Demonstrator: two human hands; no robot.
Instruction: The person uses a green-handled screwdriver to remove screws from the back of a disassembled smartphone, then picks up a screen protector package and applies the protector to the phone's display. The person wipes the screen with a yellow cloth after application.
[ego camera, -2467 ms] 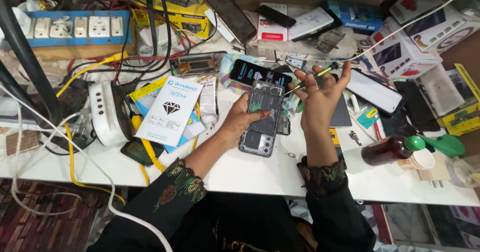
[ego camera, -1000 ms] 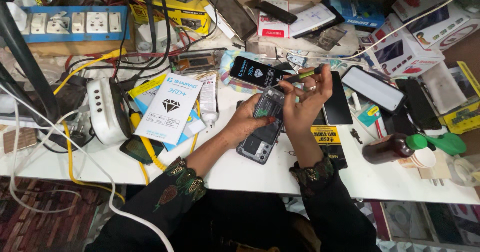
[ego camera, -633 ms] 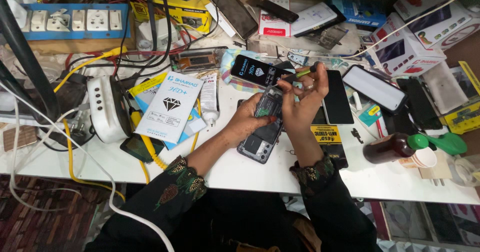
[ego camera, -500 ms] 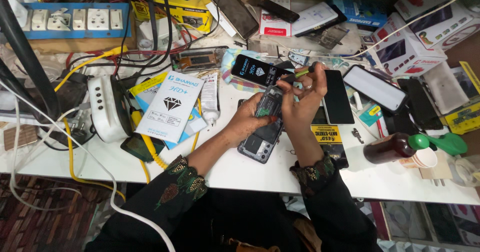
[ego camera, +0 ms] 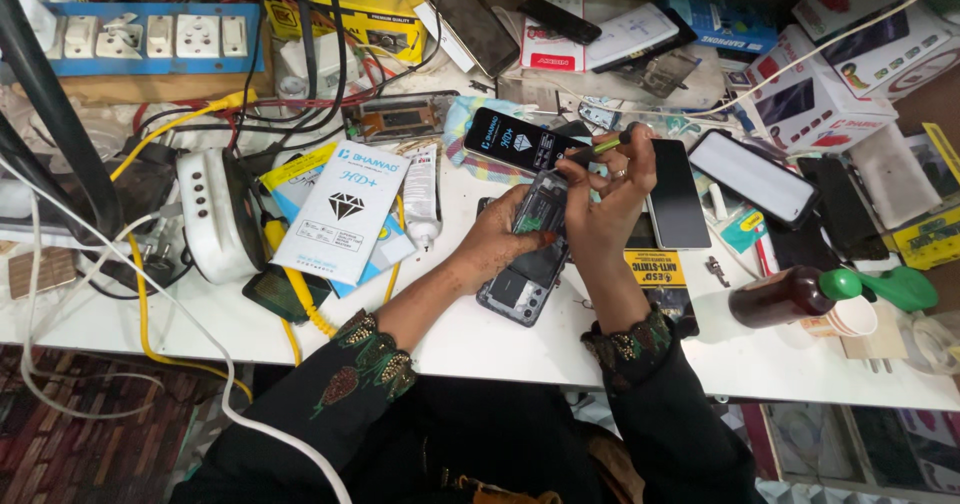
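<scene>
Head view looks straight down at a crowded white desk (ego camera: 480,339), where a person in dark embroidered sleeves works on an opened phone (ego camera: 528,264) with its back cover off and its dark insides showing. That phone lies tilted near the middle of the desk, its lower end resting on the surface and its upper end raised between both hands. Left hand (ego camera: 500,239) cups it from the left side, fingers curled around its edge and thumb pressed on its face, so the grip is closed on it. Right hand (ego camera: 612,196) sits just above and to the right, its fingers pinched shut around a slim green-handled tool (ego camera: 600,147), whose tip points down toward the phone's upper part; whether the tip touches cannot be told. Just left of the hands lie a white tube (ego camera: 421,194) and a white and blue packet with a diamond mark (ego camera: 343,214). A black phone with a dark screen (ego camera: 678,194) lies flat just right of the right hand, and a dark brown bottle (ego camera: 780,297) lies on its side farther right. A blue socket strip (ego camera: 150,39) stands well apart at the far left corner.
</scene>
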